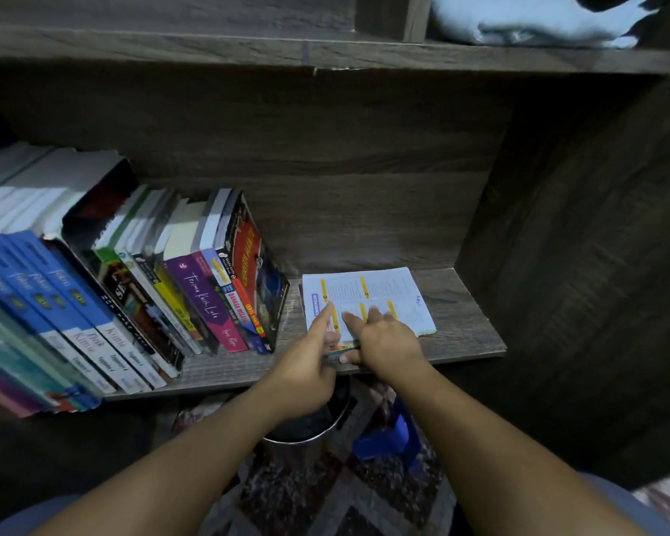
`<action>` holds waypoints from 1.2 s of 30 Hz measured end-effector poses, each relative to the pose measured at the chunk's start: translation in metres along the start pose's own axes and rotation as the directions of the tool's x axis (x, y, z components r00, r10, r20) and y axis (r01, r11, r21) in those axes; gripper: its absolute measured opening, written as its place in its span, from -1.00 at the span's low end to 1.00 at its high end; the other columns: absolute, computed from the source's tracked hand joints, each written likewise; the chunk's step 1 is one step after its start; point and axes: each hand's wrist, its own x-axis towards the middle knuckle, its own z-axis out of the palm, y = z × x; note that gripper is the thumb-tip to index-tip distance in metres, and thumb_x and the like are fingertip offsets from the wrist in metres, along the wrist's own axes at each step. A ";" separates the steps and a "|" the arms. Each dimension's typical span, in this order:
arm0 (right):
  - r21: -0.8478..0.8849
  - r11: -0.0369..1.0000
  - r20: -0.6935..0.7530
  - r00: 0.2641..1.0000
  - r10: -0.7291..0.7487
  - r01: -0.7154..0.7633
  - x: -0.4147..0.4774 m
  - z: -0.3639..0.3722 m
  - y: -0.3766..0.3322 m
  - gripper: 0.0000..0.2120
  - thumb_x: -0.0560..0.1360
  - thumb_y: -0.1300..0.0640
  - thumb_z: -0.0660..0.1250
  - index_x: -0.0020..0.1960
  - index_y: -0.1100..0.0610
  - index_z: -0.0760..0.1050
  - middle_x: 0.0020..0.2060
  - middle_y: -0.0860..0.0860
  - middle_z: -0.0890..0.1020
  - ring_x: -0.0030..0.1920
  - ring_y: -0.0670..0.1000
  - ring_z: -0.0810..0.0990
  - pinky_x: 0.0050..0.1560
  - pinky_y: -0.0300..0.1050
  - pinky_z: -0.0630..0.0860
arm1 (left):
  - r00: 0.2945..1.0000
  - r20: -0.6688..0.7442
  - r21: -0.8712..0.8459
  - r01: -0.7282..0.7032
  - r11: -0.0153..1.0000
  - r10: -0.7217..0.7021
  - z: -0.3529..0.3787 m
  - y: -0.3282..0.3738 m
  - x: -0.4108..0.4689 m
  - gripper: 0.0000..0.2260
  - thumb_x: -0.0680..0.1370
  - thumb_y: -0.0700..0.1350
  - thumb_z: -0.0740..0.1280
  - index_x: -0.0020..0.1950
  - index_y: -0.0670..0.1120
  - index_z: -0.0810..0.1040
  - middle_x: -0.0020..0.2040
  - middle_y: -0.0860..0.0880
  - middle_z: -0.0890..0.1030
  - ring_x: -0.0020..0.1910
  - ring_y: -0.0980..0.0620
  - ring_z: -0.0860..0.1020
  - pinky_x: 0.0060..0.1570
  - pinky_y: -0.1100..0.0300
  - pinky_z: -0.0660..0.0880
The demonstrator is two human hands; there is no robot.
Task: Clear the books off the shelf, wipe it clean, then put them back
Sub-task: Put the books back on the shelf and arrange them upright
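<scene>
Here the open booklet [380, 299] lies flat on the shelf board [469, 326], just right of the leaning row of books [194, 280]. Its long axis runs left to right, and its near edge sits at the shelf lip under both hands. Our right hand [385, 342] covers more of it, fingers straight on the page and thumb tucked at that edge; we cannot tell whether it pinches. Our left hand [306, 367] presses one straight forefinger on the left page.

Woodgrain shelf [461, 334]; white book [395, 295] (yellow labels); purple spine [206, 303]; seemingly chequered rug [383, 493].
</scene>
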 end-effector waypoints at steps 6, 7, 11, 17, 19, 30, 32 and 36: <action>-0.115 0.993 0.001 1.000 -0.003 0.003 -0.005 -0.007 -0.005 -0.41 0.63 -0.03 0.17 0.56 -0.01 -0.02 0.32 0.22 0.38 0.19 0.20 0.48 0.02 0.05 0.50 | 0.995 -0.052 0.333 0.093 0.938 -0.080 -0.002 -0.004 -0.006 -0.17 0.48 -0.27 0.26 0.58 -0.01 -0.20 0.55 -0.02 0.11 0.50 -0.01 0.11 0.45 0.07 0.19; -0.140 0.990 -0.003 1.000 -0.013 0.013 -0.007 -0.009 -0.005 -0.42 0.63 0.02 0.15 0.56 0.01 -0.03 0.32 0.23 0.38 0.18 0.21 0.49 -0.01 0.05 0.50 | 0.994 -0.065 0.338 0.105 0.935 -0.088 -0.005 -0.006 -0.007 -0.17 0.47 -0.26 0.29 0.58 -0.02 -0.17 0.53 -0.05 0.15 0.48 -0.03 0.13 0.45 0.06 0.20; -0.188 0.982 0.010 1.000 -0.028 0.029 -0.015 -0.010 -0.013 -0.41 0.63 0.15 0.12 0.57 0.12 -0.08 0.32 0.26 0.38 0.16 0.23 0.51 -0.11 0.04 0.47 | 0.991 -0.058 0.360 0.135 0.923 -0.123 -0.018 -0.011 -0.012 -0.18 0.48 -0.19 0.32 0.58 -0.09 -0.14 0.54 -0.07 0.12 0.50 -0.03 0.11 0.47 0.06 0.16; -0.245 0.966 0.056 0.996 -0.074 0.086 -0.024 -0.013 -0.015 -0.41 0.62 0.27 0.08 0.56 0.27 -0.12 0.37 0.36 0.30 0.24 0.30 0.44 0.05 0.10 0.47 | 0.982 -0.189 0.427 0.062 0.902 0.022 -0.030 -0.001 -0.023 -0.32 0.56 -0.13 0.22 0.59 -0.09 -0.08 0.52 -0.03 0.16 0.48 0.03 0.14 0.43 0.20 0.11; -0.284 0.955 0.049 0.996 -0.079 0.090 -0.026 -0.014 -0.017 -0.43 0.62 0.29 0.07 0.54 0.32 -0.10 0.39 0.41 0.27 0.28 0.33 0.41 0.12 0.13 0.45 | 0.960 -0.263 0.473 0.043 0.880 0.094 -0.040 0.005 -0.028 -0.31 0.56 -0.09 0.25 0.58 -0.08 -0.06 0.53 -0.02 0.17 0.49 0.03 0.14 0.46 0.20 0.09; -0.035 0.995 -0.252 0.964 0.080 -0.092 -0.014 -0.034 -0.025 -0.79 0.58 0.19 0.13 0.21 0.18 0.34 0.05 0.09 0.59 -0.02 0.15 0.64 -0.21 -0.08 0.37 | 0.796 -0.485 0.684 0.086 0.724 0.363 -0.102 0.004 -0.044 -0.46 0.42 -0.09 0.42 0.39 -0.14 0.44 0.27 -0.04 0.52 0.23 -0.09 0.37 0.19 -0.07 0.38; 0.028 0.989 -0.326 0.934 0.146 -0.145 -0.013 -0.041 -0.025 -0.78 0.59 0.20 0.10 0.22 0.17 0.32 0.05 0.06 0.60 -0.01 0.15 0.64 -0.23 -0.09 0.33 | 0.774 -0.485 0.697 0.061 0.714 0.407 -0.108 0.003 -0.045 -0.46 0.43 -0.09 0.40 0.40 -0.13 0.43 0.28 -0.03 0.51 0.25 -0.08 0.36 0.23 -0.04 0.28; 0.186 0.977 -0.404 0.899 0.169 -0.100 -0.018 -0.068 -0.047 -0.82 0.61 0.18 0.10 0.18 0.18 0.34 0.00 0.11 0.64 -0.02 0.20 0.63 -0.23 -0.06 0.31 | 0.753 -0.544 0.657 0.107 0.746 0.372 -0.117 0.001 -0.044 -0.41 0.42 -0.10 0.41 0.43 -0.12 0.38 0.36 -0.08 0.43 0.36 -0.09 0.31 0.32 -0.07 0.15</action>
